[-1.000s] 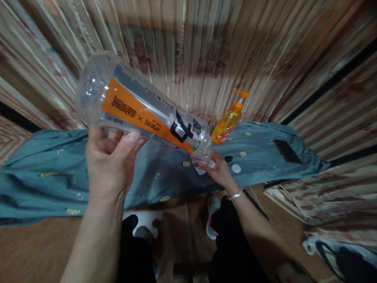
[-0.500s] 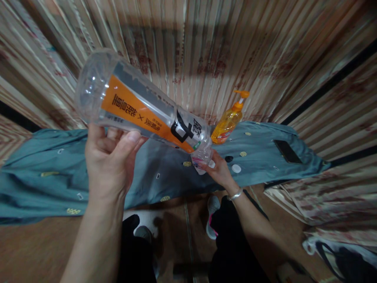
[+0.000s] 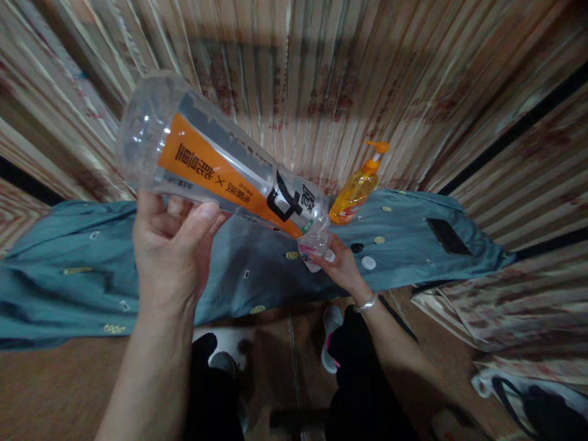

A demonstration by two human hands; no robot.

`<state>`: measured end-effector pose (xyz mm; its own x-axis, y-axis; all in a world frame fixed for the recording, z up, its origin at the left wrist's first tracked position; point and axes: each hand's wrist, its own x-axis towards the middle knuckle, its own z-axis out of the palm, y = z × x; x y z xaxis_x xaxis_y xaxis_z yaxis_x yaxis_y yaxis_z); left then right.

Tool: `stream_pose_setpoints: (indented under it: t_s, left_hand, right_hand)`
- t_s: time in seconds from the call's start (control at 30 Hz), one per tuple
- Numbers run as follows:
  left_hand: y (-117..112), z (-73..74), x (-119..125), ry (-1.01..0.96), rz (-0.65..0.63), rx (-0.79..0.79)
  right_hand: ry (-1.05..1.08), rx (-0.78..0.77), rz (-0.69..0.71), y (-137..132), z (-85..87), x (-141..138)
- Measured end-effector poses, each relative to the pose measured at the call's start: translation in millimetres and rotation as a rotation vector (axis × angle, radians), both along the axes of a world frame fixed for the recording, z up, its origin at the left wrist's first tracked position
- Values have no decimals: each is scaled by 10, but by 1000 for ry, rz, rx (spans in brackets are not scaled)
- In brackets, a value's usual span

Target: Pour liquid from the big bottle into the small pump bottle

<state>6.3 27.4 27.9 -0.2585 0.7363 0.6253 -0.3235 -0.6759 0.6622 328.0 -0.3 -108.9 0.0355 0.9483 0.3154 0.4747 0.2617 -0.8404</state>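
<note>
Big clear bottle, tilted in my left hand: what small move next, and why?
Perhaps lift your left hand slightly, steepening the big clear bottle: it slopes neck-down toward the small container in your right hand, and whether anything flows is too unclear to tell.

Teal patterned cloth [image 3: 225,260], orange pump bottle [image 3: 353,197], black phone [image 3: 448,236] on it
</note>
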Motion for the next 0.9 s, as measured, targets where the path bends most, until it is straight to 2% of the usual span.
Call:
stream_pose_setpoints:
  t_s: [0.57,0.9]
  left_hand:
    - [8,-29,-29,21,-14,1]
    - [-72,89,62,12,1,-39]
  right_hand:
    - [16,-23,7,-10,54,-17]
    - [7,-27,-8,-8,34,-17]
